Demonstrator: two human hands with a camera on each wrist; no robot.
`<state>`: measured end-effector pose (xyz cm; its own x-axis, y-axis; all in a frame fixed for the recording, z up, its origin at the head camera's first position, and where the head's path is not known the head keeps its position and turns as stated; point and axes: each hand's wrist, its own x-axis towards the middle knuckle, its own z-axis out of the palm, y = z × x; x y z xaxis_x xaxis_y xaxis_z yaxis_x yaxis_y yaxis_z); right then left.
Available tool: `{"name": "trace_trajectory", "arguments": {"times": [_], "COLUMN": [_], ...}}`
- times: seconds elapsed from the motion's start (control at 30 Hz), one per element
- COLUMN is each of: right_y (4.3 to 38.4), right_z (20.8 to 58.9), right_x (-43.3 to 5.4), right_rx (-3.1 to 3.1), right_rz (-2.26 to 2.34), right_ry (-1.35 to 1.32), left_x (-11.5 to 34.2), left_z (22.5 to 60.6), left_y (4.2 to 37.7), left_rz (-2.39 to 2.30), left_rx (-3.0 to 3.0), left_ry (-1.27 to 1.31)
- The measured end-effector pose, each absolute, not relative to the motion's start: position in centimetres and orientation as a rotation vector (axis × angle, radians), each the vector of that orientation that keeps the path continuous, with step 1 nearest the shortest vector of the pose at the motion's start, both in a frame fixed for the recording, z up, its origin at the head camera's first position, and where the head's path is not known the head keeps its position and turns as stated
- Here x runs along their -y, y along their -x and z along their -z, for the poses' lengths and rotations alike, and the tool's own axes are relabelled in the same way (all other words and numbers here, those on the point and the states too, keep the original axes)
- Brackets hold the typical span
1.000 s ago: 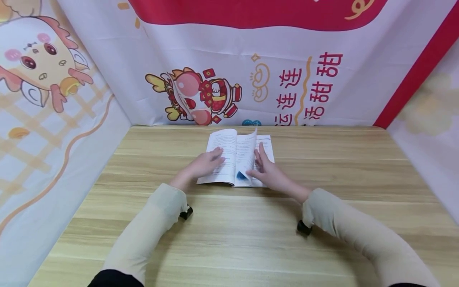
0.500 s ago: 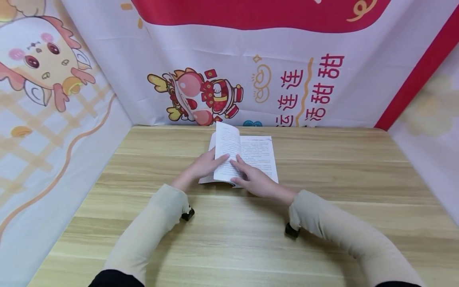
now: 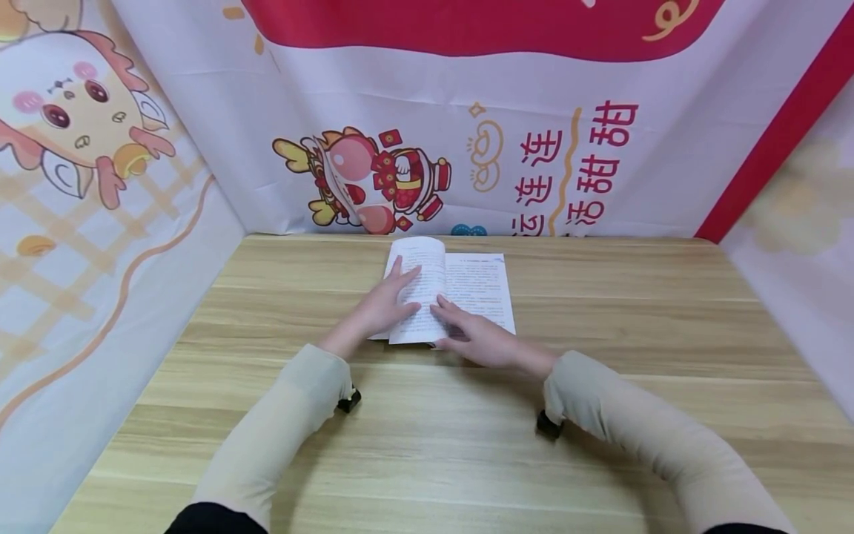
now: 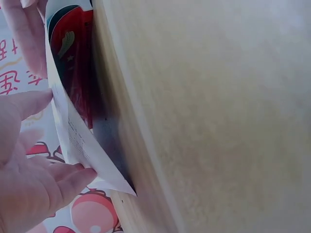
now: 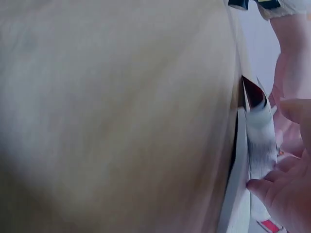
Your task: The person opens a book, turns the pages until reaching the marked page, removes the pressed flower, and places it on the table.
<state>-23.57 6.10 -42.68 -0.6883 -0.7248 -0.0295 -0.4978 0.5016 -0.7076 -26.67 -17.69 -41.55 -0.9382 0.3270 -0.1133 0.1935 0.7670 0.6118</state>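
An open book [image 3: 479, 285] with printed white pages lies near the back of the table. My left hand [image 3: 382, 305] rests on its left page with fingers spread. Beside the centre fold, my right hand [image 3: 482, 340] touches the pages with extended fingers. The left wrist view shows the left-hand pages [image 4: 80, 145] bowed up off the table, with the left fingertips [image 4: 82, 178] against them and a red and dark surface [image 4: 75, 63] beneath. In the right wrist view, the right fingers [image 5: 260, 188] meet the page by the fold.
The book lies on a wood-grain table [image 3: 427, 437], close to its back edge. Behind stands a white and red printed cloth [image 3: 414, 81], and another patterned cloth [image 3: 80, 245] borders the left side. A black wrist device [image 3: 549, 424] hangs under the right cuff.
A leaf that stood up on the right has been turned over to the left and now lies flatter under the left hand. The right hand has moved left to the fold.
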Motion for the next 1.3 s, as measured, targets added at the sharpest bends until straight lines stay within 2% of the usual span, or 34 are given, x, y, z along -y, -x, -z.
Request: {"name": "trace_trajectory", "arguments": {"times": [0.33, 0.57, 0.83, 1.3], "right_y": [25.0, 25.9, 26.3, 26.7], "right_z": [42.1, 41.9, 41.4, 39.7], "right_x": [-10.1, -12.3, -13.1, -13.6], "right_rx": [-2.418, -2.394, -2.386, -2.373], "right_rz": [0.727, 0.615, 0.580, 0.422], "right_ry": [0.956, 1.044, 1.046, 0.987], "left_x": [17.4, 17.7, 17.5, 17.4], "left_z": [41.6, 41.1, 41.2, 41.0], "left_y": [26.1, 26.0, 26.0, 25.9], "left_rz": [-0.675, -0.605, -0.591, -0.604], "left_rx": [-2.788, -2.832, -2.772, -2.730], "left_ry": [-0.448, -0.418, -0.341, -0.381]}}
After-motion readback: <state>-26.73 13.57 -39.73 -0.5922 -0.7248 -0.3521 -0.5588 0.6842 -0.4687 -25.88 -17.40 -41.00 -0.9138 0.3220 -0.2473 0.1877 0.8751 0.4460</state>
